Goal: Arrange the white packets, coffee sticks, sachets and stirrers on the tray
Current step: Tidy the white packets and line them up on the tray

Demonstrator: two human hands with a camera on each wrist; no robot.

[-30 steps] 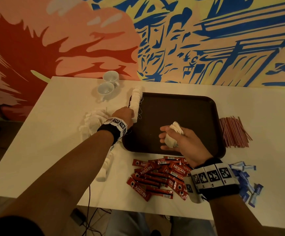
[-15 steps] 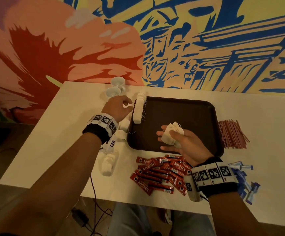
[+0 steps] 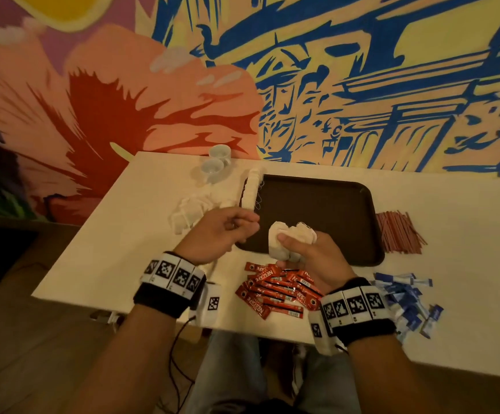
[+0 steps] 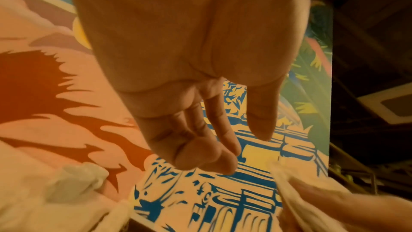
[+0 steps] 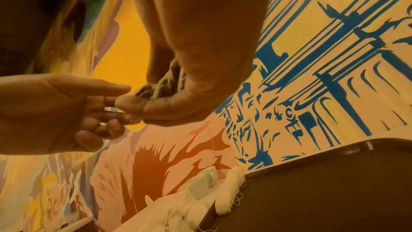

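A bunch of white packets (image 3: 290, 239) is held in the right hand (image 3: 311, 258), with the thumb and fingers curled round it. This bunch is lifted over the near left corner of the dark tray (image 3: 317, 210). The left hand (image 3: 215, 234) is raised just beside the bunch. Its grip is loose: the fingers are partly curled, the thumb is near the first finger, and nothing can be seen held in it.

A neat row of white packets (image 3: 251, 189) has been laid along the left edge of the tray, with thin strings hanging from it. A loose pile of white packets (image 3: 189, 213) is left on the tabletop (image 3: 129, 234), just left of the tray. The rest of the tray floor is bare.

A heap of red coffee sticks (image 3: 275, 291) is spread on the tabletop, in front of the tray and between the two wrists. Blue sachets (image 3: 407, 300) are scattered at the near right, beside the right wrist. A flat bundle of reddish stirrers (image 3: 398, 233) is laid just right of the tray.

Two small white cups (image 3: 215, 164) are stood at the far edge of the tabletop, next to a painted wall (image 3: 362, 85). Black bands with square black and white marks are worn on both wrists.
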